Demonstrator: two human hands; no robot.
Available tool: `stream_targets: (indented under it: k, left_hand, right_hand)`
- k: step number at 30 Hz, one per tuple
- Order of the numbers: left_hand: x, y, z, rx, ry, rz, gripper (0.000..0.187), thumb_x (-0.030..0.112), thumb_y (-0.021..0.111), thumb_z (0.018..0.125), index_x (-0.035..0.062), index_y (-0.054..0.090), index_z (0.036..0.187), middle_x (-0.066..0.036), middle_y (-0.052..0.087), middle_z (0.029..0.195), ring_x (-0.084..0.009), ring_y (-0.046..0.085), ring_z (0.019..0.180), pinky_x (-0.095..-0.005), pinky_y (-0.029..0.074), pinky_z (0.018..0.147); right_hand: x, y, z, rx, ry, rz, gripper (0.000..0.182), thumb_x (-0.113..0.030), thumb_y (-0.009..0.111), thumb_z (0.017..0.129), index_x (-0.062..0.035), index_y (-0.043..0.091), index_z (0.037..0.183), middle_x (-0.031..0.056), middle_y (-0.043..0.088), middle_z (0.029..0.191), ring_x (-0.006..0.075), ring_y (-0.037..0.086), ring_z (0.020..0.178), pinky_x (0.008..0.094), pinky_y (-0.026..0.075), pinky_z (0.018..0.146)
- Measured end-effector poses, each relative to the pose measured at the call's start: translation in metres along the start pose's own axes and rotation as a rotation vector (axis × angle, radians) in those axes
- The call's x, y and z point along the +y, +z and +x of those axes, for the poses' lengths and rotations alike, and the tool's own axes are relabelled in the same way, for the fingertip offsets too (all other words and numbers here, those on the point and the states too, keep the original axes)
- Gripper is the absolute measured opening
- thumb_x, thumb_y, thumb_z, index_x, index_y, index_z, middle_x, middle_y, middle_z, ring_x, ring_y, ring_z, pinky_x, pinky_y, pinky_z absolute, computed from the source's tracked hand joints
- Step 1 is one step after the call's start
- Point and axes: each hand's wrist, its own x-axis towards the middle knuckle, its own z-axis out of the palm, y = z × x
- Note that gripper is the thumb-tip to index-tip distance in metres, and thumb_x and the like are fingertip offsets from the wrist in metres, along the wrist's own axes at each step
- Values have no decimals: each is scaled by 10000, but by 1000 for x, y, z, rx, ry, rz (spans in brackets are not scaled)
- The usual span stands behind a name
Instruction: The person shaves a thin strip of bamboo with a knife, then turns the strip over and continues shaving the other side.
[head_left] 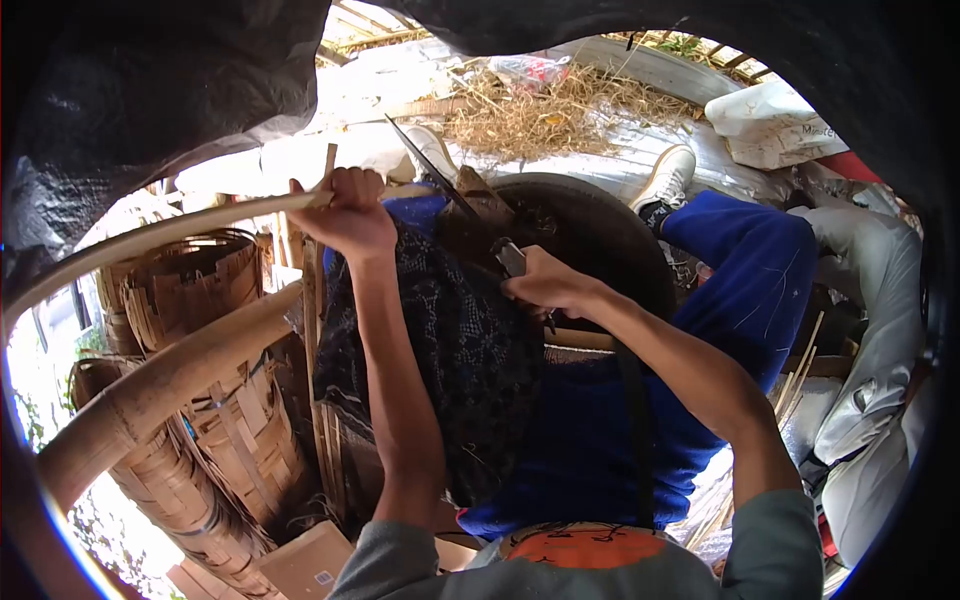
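Note:
My left hand (352, 212) is raised and closed around a long bamboo strip (180, 228), which curves away to the left edge of the view. In my right hand (550, 282) is the handle of a knife (430, 165), its long dark blade slanting up and to the left. The blade crosses close to the strip's short end, just beyond my left hand. A brown wooden piece (485, 200) lies beside the blade. Patterned dark cloth (430, 330) covers part of my lap, over blue trousers (590, 430).
A thick bamboo pole (180, 390) slants across the left, among woven bamboo baskets (195, 285). Beyond my lap sits a dark round tub (600, 235). Dry straw (540, 110) and a white sack (775, 125) lie farther out. Black sheeting (150, 90) hangs overhead.

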Motion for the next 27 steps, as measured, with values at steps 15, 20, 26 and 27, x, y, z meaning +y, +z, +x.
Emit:
stream_targets:
  k: [15,20,26,27]
  left_hand:
    - [-3,-6,3,6,14,1,570,567,215,904,153,173,515,35,131,440,-101,76,439,-295,87,436]
    - [-3,4,2,10,13,-4,569,560,228,909,150,172,518,31,139,437,-99,81,429,-291,91,425]
    - [-4,4,1,45,18,18,577,576,218,902,148,175,518,36,135,443,-98,69,444,-291,78,435]
    - [-5,-1,2,7,-1,22,576,585,219,894,147,176,522,33,133,447,-99,71,450,-293,78,442]
  right_hand:
    - [9,-11,6,188,-51,-155,137,-101,568,745,-29,467,804,12,461,521,95,458,412,254,346,361]
    - [-22,-15,-10,17,-317,-200,94,-59,539,756,-28,462,799,4,452,509,106,452,391,278,368,359]
    - [69,-33,45,40,-123,-118,126,-81,580,751,-41,462,774,6,465,506,103,429,361,251,327,338]
    - [56,-30,38,172,-154,-179,149,-110,594,743,-35,475,794,3,468,515,97,443,383,248,335,342]
